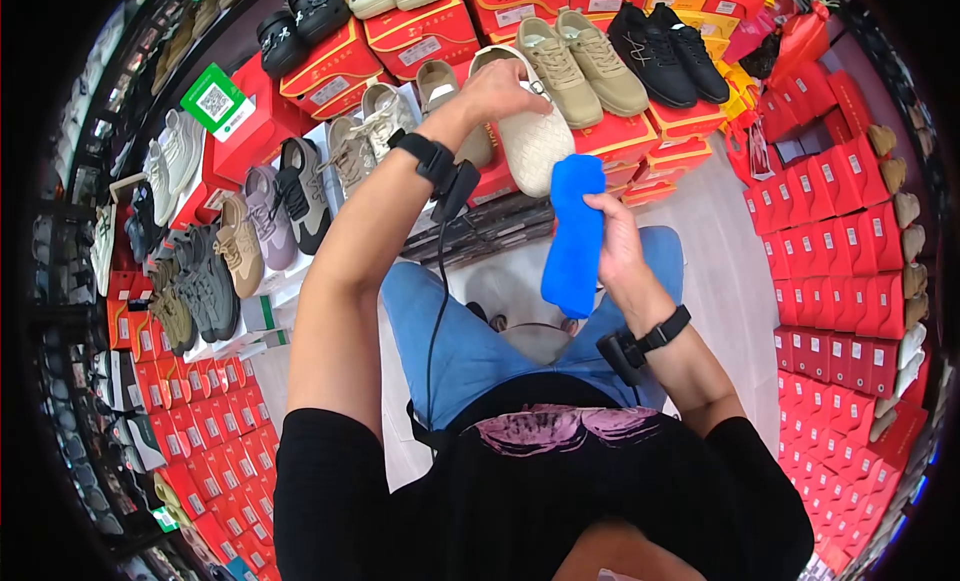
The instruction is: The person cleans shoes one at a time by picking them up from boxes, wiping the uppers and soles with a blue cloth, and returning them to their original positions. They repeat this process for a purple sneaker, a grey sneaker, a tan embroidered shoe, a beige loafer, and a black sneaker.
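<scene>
My left hand [505,89] is closed on the upper part of a cream woven shoe [537,146], its toe pointing down toward me. Below and to the right, my right hand [620,239] grips a bright blue cloth [575,236], which hangs in a long folded strip. The top of the cloth is close to the shoe's toe; whether they touch I cannot tell. Just right of the cream shoe stands a pair of beige lace-up shoes [585,66]. A grey-beige shoe [438,83] is partly hidden behind my left hand and wrist.
Black shoes [670,56] stand on red boxes [690,121] at the back right. More shoes [262,216] line the display at left, beside a green QR card [214,101]. Red shoe boxes [825,246] are stacked along the right. A stool [535,341] shows between my knees.
</scene>
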A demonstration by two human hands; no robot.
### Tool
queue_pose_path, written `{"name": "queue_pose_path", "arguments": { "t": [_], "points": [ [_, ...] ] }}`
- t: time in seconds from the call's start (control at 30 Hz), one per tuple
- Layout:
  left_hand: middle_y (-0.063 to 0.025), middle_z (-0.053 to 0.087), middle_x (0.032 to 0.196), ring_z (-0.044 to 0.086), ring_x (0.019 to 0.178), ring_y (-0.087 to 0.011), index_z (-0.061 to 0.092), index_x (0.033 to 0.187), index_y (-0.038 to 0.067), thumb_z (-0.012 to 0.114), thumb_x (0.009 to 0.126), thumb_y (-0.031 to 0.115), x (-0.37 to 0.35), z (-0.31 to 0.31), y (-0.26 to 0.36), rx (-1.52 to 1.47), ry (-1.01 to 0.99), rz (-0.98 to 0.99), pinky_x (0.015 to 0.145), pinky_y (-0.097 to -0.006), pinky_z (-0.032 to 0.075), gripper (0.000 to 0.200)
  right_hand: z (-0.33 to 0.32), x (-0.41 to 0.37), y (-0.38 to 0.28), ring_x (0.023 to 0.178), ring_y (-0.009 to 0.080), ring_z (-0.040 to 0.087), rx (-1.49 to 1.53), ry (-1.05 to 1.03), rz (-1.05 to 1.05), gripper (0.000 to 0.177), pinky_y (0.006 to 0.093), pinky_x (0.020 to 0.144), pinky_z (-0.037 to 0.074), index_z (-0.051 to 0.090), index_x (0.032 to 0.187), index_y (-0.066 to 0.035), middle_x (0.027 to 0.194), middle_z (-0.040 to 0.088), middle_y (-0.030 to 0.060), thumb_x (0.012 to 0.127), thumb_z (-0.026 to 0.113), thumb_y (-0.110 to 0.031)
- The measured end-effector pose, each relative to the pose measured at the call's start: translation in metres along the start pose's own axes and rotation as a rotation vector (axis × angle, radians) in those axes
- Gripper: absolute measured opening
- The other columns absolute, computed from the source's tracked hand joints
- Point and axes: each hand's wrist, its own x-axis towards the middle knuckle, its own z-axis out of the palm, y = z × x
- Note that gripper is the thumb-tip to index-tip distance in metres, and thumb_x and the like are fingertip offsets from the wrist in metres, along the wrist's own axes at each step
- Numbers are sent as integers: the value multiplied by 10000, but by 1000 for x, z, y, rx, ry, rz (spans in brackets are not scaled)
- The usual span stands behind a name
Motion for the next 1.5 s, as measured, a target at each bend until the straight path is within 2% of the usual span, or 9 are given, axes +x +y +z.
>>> {"name": "queue_pose_path", "arguments": {
  "t": [0.6, 0.77, 0.8, 0.87, 0.93, 1.13, 1.2, 1.27, 1.5],
  "points": [
    [-200, 650, 1065, 617, 1009, -317, 643, 1085, 15, 745, 644, 396, 65, 17, -64, 197, 12, -33, 873, -378, 473, 592, 6, 101, 10, 828, 305, 609, 101, 21, 108, 345, 451, 776, 508, 566, 1068, 2, 950, 630, 159, 760, 605, -148],
    [-198, 608, 1142, 581, 1092, -294, 577, 1148, 0, 716, 755, 285, 39, 37, -61, 22, 462, 56, 930, -360, 451, 505, -11, 84, -14, 794, 261, 623, -7, -87, 196, 302, 397, 758, 522, 603, 1038, -24, 927, 655, 121, 765, 620, -152],
    [-182, 607, 1139, 577, 1097, -279, 572, 1147, -1, 708, 781, 233, 25, 41, -57, -87, 634, 122, 935, -349, 449, 455, -16, 79, -21, 746, 219, 633, -107, -104, 166, 286, 341, 705, 532, 615, 1040, -30, 901, 666, 89, 789, 645, -165],
    [-138, 605, 1128, 556, 1108, -224, 571, 1143, 1, 692, 813, 145, -17, 56, -55, -321, 666, 198, 933, -336, 446, 379, -25, 62, -39, 739, 186, 643, -188, 30, 274, 296, 306, 673, 535, 615, 1070, -28, 922, 673, 75, 821, 660, -181],
    [-94, 621, 1081, 582, 1024, -166, 572, 1132, -1, 678, 836, 115, -78, 63, -45, -372, 629, 148, 890, -304, 468, 335, -26, 34, -61, 778, 164, 653, -413, -29, 113, 334, 292, 687, 534, 605, 1123, -25, 966, 674, 73, 842, 668, -194],
    [-17, 657, 898, 603, 766, -108, 620, 1050, 11, 668, 854, 146, -202, 94, -119, -911, 316, -445, 750, -249, 493, 242, -101, 1, -109, 977, 296, 641, -1948, 217, -331, 480, 381, 854, 500, 556, 1218, -45, 1109, 646, 167, 767, 662, -171],
    [-58, 671, 928, 628, 803, -169, 634, 1041, 24, 661, 843, 146, -233, 117, -160, -708, 460, -383, 766, -288, 497, 234, -118, -8, -96, 1005, 344, 614, -2273, 377, -131, 474, 417, 880, 480, 563, 1208, -87, 1122, 627, 180, 749, 658, -160],
    [-115, 675, 972, 633, 883, -268, 638, 1052, 38, 672, 805, 190, -267, 118, -167, -68, 474, -276, 827, -348, 490, 291, -131, -18, -74, 994, 346, 612, -2209, 411, -319, 459, 425, 866, 484, 565, 1199, -102, 1103, 632, 169, 752, 655, -158],
    [-158, 658, 1044, 607, 975, -327, 664, 1035, 66, 691, 751, 292, -291, 146, -206, -167, 380, -442, 880, -393, 466, 364, -121, -24, -49, 1016, 321, 599, -2285, 404, -588, 473, 419, 862, 485, 553, 1194, -118, 1112, 629, 138, 732, 653, -138]
  ]
}}
